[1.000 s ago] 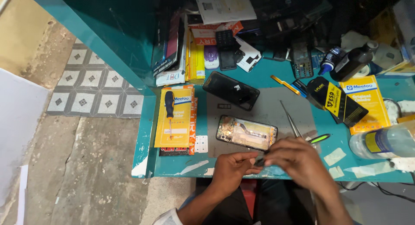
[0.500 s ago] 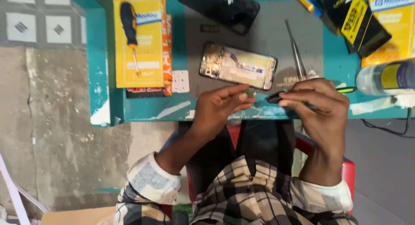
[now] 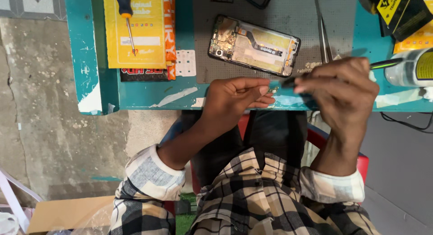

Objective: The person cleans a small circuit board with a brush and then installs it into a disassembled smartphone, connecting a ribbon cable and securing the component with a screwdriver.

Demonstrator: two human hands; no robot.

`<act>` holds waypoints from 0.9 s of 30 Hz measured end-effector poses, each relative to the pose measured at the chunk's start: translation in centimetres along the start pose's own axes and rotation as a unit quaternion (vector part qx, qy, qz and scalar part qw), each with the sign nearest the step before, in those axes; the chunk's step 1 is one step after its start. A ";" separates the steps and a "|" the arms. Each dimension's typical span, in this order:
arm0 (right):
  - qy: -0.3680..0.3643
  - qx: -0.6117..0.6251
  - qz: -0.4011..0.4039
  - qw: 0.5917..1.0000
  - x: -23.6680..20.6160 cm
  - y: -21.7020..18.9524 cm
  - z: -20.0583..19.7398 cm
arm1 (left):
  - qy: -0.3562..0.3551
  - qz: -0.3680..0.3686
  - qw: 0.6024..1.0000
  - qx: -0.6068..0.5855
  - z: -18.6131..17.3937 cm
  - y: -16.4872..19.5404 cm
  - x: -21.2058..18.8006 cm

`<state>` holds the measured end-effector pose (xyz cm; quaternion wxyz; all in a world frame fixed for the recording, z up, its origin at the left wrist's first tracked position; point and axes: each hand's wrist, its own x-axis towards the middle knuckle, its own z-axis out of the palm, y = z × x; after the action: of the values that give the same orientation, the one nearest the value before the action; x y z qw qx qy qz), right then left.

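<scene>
An opened phone point(image 3: 254, 46) with its back off lies on a grey work mat point(image 3: 288, 13) on a teal table point(image 3: 135, 90). My left hand point(image 3: 237, 97) pinches a tiny gold-coloured part point(image 3: 273, 89) at the table's near edge. My right hand point(image 3: 340, 88) grips a thin black and green tool point(image 3: 383, 63), whose tip meets the small part. Both hands hover just in front of the phone.
Metal tweezers point(image 3: 322, 29) lie on the mat beside the phone. A yellow pack with a screwdriver point(image 3: 127, 18) sits at the left. A clear bottle point(image 3: 412, 68) and black-yellow boxes point(image 3: 399, 9) stand at the right. Below are a red seat and concrete floor.
The camera has tilted down and nearer, so my lap and sleeves fill the lower view. My hands stay together at the table edge on the small part.
</scene>
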<state>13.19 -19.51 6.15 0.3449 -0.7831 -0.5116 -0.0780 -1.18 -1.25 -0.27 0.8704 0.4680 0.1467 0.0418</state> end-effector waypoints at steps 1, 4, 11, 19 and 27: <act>-0.005 0.011 0.009 1.000 -0.4 -0.4 -0.1 | -0.001 -0.006 1.000 0.005 0.0 0.1 0.0; -0.025 0.035 0.017 0.999 -1.2 -1.5 0.1 | 0.009 0.010 1.000 0.007 0.3 0.1 0.0; 0.009 0.020 0.053 0.998 -0.1 0.5 -0.6 | -0.016 0.017 1.000 0.007 0.1 0.2 -0.1; 0.014 0.142 0.179 0.974 -2.0 -2.6 -1.6 | -0.029 0.102 0.993 0.049 0.3 -0.2 -0.3; -0.015 0.140 0.198 0.970 -2.6 -3.6 -1.6 | -0.030 0.093 0.993 0.067 0.6 0.2 -1.0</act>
<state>9.31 -21.57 7.81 0.4518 -0.8140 -0.3572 0.0756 -1.92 -1.80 0.37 0.8337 0.5375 0.0792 0.0985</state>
